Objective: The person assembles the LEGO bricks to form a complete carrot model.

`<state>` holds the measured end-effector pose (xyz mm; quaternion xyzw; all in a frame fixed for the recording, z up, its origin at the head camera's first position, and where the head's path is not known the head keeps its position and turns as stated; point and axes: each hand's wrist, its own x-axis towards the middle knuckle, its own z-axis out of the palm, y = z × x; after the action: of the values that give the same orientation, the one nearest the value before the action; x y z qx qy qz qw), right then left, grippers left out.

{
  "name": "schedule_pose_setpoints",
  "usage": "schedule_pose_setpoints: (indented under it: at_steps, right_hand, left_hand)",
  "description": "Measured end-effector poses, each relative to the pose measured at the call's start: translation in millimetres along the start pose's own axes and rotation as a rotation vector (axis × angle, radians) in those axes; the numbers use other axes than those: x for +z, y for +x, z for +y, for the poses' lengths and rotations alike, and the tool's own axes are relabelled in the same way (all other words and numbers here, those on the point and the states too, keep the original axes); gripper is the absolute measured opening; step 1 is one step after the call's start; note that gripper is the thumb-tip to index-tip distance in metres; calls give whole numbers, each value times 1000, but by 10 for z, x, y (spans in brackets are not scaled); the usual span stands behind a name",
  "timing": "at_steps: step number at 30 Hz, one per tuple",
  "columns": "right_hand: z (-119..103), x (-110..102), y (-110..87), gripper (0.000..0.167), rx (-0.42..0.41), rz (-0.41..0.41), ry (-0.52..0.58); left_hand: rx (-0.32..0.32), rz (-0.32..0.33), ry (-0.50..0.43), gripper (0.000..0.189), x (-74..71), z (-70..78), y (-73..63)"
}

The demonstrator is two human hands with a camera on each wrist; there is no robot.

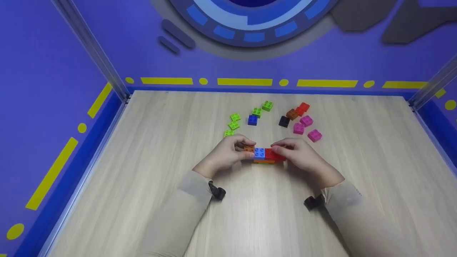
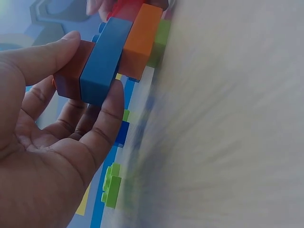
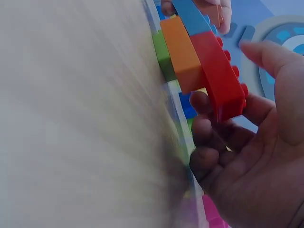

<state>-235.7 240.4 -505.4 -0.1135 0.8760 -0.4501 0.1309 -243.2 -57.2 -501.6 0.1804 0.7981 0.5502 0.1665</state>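
Both hands hold a stack of building bricks over the table. Its top layer has a light blue brick (image 1: 259, 152) beside a red brick (image 3: 218, 76), with an orange brick (image 3: 180, 52) under them and a green brick (image 3: 164, 56) lowest. My left hand (image 1: 228, 151) pinches a brown brick (image 2: 75, 69) at the left end, its thumb on the brown brick and a fingertip against the blue one. My right hand (image 1: 301, 153) holds the red end, fingers curled at its far side; in the right wrist view the thumb is apart from the studs.
Behind the left hand lie several lime green bricks (image 1: 234, 125) and a dark blue brick (image 1: 252, 120). Farther right are a black brick (image 1: 284, 121), a loose brown brick (image 1: 292, 114), red bricks (image 1: 302, 108) and pink bricks (image 1: 314, 135). Blue panels (image 1: 242, 67) border the table.
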Motion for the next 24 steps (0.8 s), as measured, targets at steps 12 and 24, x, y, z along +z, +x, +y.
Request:
schedule_pose_setpoints:
  at_steps: [12, 24]
  right_hand:
    - [96, -254, -3, 41, 136, 251, 169]
    - [372, -570, -22, 44, 171, 521, 56]
  left_hand:
    - [-12, -4, 7, 42, 6, 0, 0]
    - [-5, -4, 10, 38, 5, 19, -21]
